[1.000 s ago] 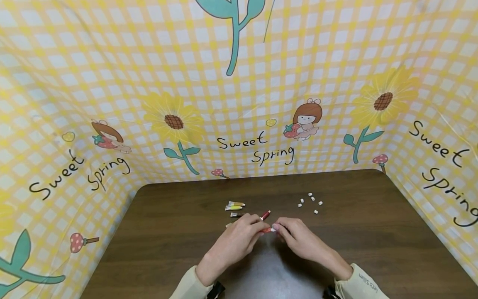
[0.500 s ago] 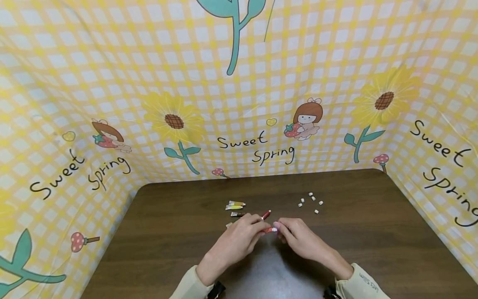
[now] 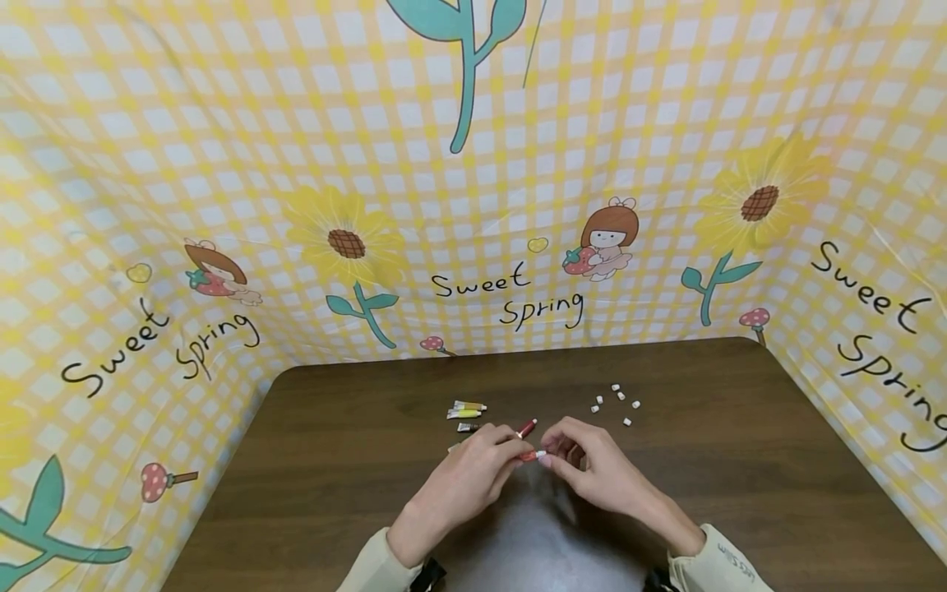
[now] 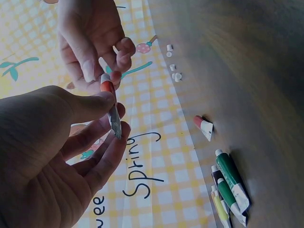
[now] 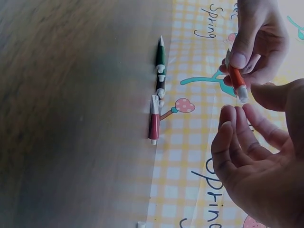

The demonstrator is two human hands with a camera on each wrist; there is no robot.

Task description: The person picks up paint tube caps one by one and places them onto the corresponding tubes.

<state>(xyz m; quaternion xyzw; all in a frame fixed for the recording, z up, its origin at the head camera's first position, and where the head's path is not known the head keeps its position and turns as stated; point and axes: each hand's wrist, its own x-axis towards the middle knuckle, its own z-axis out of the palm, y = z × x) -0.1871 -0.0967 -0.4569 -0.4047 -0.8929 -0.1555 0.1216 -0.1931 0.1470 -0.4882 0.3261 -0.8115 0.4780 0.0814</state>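
My left hand [image 3: 477, 464] pinches a small orange-red paint tube [image 4: 109, 87] between thumb and fingers, above the table. The tube's white cap [image 5: 243, 95] points toward my right hand [image 3: 595, 464]. My right thumb is right at the cap, while the other fingers are spread apart from it, loosely bent. In the right wrist view the cap lies between my thumb and fingertips, with a gap showing. Just beyond my left hand, a dark red paint tube [image 3: 526, 427] lies on the table.
Yellow tubes [image 3: 464, 413] and a dark tube [image 3: 468, 427] lie left of the hands; green tubes [image 4: 232, 180] show in the left wrist view. Several small white caps [image 3: 621, 396] are scattered at the back right of the brown table [image 3: 333, 460]. Checked cloth [image 3: 473, 205] surrounds it.
My right fingers have come off the cap and spread, the index finger lifting up and away from the thumb. My left hand keeps its pinch on the tube, nearly still.
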